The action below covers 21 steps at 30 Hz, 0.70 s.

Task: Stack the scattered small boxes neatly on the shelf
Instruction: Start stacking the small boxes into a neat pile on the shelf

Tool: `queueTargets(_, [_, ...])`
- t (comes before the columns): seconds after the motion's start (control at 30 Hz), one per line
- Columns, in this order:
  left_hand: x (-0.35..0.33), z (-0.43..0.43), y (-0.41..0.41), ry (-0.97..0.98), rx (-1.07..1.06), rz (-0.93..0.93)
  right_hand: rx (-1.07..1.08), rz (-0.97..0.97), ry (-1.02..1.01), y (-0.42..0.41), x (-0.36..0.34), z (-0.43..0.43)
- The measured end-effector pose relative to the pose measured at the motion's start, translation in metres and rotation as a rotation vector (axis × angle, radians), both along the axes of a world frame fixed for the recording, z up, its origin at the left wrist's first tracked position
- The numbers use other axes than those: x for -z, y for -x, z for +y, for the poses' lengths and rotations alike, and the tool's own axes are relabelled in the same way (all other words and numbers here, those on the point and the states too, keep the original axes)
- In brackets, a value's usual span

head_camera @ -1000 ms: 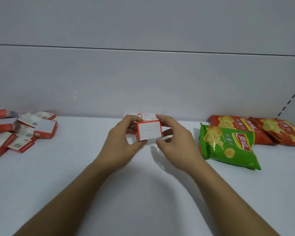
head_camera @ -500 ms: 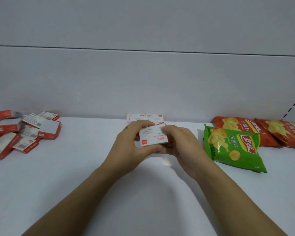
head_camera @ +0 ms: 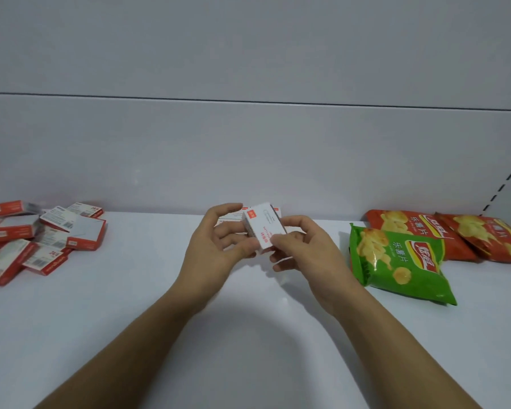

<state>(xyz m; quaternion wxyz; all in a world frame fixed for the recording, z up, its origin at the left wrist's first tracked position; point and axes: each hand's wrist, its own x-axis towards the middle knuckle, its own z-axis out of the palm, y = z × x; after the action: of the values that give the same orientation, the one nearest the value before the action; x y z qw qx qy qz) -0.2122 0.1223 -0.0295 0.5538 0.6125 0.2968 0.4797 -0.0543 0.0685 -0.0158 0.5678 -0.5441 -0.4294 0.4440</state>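
Over the middle of the shelf [head_camera: 248, 335], a small box [head_camera: 264, 227] is gripped, tilted, in the curled fingers of the left hand [head_camera: 216, 249] and right hand [head_camera: 310, 258]; its white face is marked with red print and a red corner square. Behind it, similar boxes [head_camera: 230, 217] are seen near the back edge.

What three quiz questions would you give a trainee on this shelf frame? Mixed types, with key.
1. Which hands hold the small box?
2. True or false: the pile of scattered boxes lies right of the green chip bag.
3. How many chip bags lie on the shelf? A one, B three, C five.
Key: 1 both, the left hand and the right hand. 2 false, the pile is at the far left. 3 B, one green plus two red chip bags.
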Motion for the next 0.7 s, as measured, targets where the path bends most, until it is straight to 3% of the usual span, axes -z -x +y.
queueTargets(0.13, [-0.001, 0.004, 0.007, -0.004, 0.075, 0.001, -0.102, -0.057, -0.033, 0.003, 0.005, -0.002])
queueTargets(0.23, [0.000, 0.005, 0.008, -0.034, 0.170, 0.105, -0.065, -0.044, -0.058, 0.004, 0.006, -0.001])
queueTargets(0.3, [0.001, 0.006, 0.008, -0.083, 0.144, 0.158, -0.056, -0.021, -0.061, 0.003, 0.007, 0.000])
queueTargets(0.37, [-0.002, 0.010, 0.011, -0.096, 0.077, 0.096, -0.046, -0.039, -0.087, 0.001, 0.006, 0.001])
queueTargets(0.47, [-0.006, 0.017, 0.021, -0.010, 0.056, -0.001, -0.008, -0.043, -0.134, 0.002, 0.005, 0.002])
queueTargets(0.7, [-0.005, 0.023, 0.025, 0.132, 0.116, 0.048, 0.049, -0.097, -0.188, 0.013, 0.010, 0.002])
